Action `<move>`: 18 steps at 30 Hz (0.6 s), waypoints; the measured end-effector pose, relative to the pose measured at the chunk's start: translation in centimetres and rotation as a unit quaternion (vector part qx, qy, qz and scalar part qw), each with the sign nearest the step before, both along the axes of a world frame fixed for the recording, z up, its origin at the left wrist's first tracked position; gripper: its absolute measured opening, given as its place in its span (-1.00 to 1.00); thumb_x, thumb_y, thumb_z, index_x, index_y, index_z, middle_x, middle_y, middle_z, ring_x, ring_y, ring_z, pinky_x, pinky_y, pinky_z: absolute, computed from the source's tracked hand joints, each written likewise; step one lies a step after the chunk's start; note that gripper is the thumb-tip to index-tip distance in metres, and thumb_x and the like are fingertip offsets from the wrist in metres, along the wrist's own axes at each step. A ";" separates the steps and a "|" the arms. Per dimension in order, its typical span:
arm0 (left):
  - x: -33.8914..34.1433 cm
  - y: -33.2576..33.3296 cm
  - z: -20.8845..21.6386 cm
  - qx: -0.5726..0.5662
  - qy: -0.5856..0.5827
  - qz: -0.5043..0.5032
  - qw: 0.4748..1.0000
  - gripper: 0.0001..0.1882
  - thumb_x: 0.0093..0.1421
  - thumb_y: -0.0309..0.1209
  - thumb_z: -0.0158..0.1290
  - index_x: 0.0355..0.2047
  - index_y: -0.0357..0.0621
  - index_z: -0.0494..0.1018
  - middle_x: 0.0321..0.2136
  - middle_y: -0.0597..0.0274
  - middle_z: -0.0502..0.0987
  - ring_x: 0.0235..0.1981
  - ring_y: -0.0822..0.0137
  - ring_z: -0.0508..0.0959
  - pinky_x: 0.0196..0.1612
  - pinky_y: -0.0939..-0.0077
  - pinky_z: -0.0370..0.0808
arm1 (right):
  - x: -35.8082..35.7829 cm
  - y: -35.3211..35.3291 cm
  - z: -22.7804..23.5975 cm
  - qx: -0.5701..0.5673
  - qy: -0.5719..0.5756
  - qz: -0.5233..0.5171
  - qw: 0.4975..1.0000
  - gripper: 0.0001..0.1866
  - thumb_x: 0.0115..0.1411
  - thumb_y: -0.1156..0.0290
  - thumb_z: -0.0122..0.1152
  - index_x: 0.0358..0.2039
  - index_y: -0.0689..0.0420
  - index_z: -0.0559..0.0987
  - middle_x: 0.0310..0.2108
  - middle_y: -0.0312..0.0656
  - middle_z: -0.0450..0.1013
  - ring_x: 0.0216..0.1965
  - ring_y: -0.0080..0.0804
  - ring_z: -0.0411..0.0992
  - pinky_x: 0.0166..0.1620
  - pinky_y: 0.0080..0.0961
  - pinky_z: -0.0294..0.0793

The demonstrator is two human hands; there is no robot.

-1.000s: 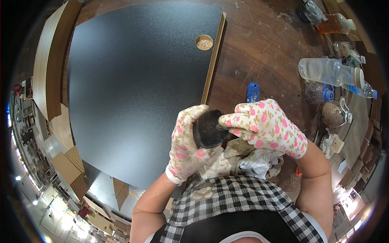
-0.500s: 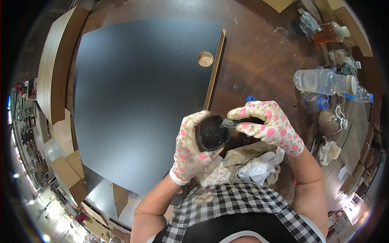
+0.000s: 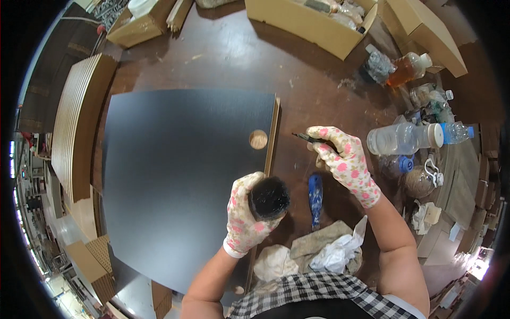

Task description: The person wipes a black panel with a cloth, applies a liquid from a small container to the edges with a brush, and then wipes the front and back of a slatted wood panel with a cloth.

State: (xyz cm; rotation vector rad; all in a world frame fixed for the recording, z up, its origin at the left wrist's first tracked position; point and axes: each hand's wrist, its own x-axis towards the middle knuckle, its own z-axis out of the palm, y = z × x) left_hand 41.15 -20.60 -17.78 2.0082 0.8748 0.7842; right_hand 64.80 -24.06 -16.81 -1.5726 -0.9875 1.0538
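My left hand (image 3: 244, 215) wears a white glove with pink flowers and is wrapped round a black round cup (image 3: 269, 199), whose contents look dark and glossy. It hovers over the near right edge of a dark panel (image 3: 175, 159). In the panel's surface, near the far right corner, is a round hole (image 3: 258, 139) with bare wood colour inside. Right of the panel, my right hand (image 3: 345, 162), gloved the same way, pinches a thin dark tool (image 3: 304, 137) with its tip pointing left; its exact kind is unclear. The tool is apart from cup and panel.
A paint-smeared blue handle (image 3: 315, 196) lies between my hands, with crumpled rags (image 3: 324, 244) nearer me. Several bottles (image 3: 401, 139) stand or lie at the right. Cardboard boxes (image 3: 297, 29) are at the back, and a stack of boards (image 3: 79, 127) is at the left.
My right hand has drawn the tool off the cup and moved right and away from me. The view has tipped forward, showing the boxes at the back and the blue handle.
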 end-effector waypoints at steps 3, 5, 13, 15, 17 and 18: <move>0.5 0.2 -0.2 0.022 -0.005 0.005 1.000 -0.24 -0.31 -0.45 0.37 -0.02 -0.18 0.32 -0.12 0.07 0.42 -0.10 0.09 0.45 0.00 0.27 0.41 | 1.5 2.5 -2.6 0.207 -0.321 0.016 0.924 -0.69 0.12 0.59 0.16 -0.10 0.09 0.57 -0.28 -0.18 0.50 -0.41 -0.35 0.50 -0.38 -0.52 0.49; 0.4 0.1 -0.1 0.038 0.016 -0.006 0.999 -0.26 -0.30 -0.45 0.36 -0.03 -0.17 0.32 -0.12 0.06 0.42 -0.10 0.08 0.45 0.00 0.27 0.41 | 1.8 3.7 -3.0 0.193 -0.353 0.014 0.916 -0.65 0.09 0.57 0.17 -0.08 0.01 0.58 -0.33 -0.17 0.45 -0.40 -0.21 0.48 -0.37 -0.44 0.49; 0.7 0.2 -0.4 0.007 0.023 -0.001 1.000 -0.28 -0.29 -0.42 0.38 -0.06 -0.17 0.33 -0.14 0.09 0.44 -0.12 0.10 0.45 -0.02 0.26 0.40 | 2.7 6.9 -4.6 0.195 -0.445 0.033 0.873 -0.54 0.02 0.60 0.12 -0.04 -0.09 0.55 -0.35 -0.21 0.41 -0.34 -0.26 0.46 -0.35 -0.40 0.52; 0.7 0.3 -0.4 0.016 0.030 -0.002 0.999 -0.28 -0.28 -0.40 0.38 -0.06 -0.17 0.34 -0.14 0.09 0.44 -0.12 0.10 0.45 -0.03 0.26 0.40 | 2.7 7.2 -5.1 0.193 -0.445 0.040 0.873 -0.56 0.04 0.60 0.10 -0.05 -0.09 0.55 -0.35 -0.21 0.41 -0.35 -0.27 0.46 -0.36 -0.40 0.51; 0.8 0.3 -0.4 0.019 0.035 -0.003 0.999 -0.28 -0.28 -0.39 0.39 -0.05 -0.17 0.34 -0.14 0.09 0.44 -0.12 0.11 0.45 -0.04 0.27 0.41 | 2.7 7.4 -5.0 0.196 -0.455 0.039 0.868 -0.59 0.06 0.59 0.10 -0.06 -0.08 0.55 -0.35 -0.21 0.41 -0.36 -0.26 0.46 -0.37 -0.40 0.51; 0.8 0.3 -0.4 0.019 0.036 0.000 0.999 -0.28 -0.28 -0.39 0.39 -0.05 -0.17 0.34 -0.14 0.09 0.44 -0.12 0.11 0.45 -0.04 0.27 0.41 | 2.7 7.5 -4.8 0.188 -0.461 0.042 0.866 -0.60 0.07 0.58 0.10 -0.06 -0.09 0.55 -0.35 -0.21 0.41 -0.36 -0.27 0.46 -0.37 -0.40 0.51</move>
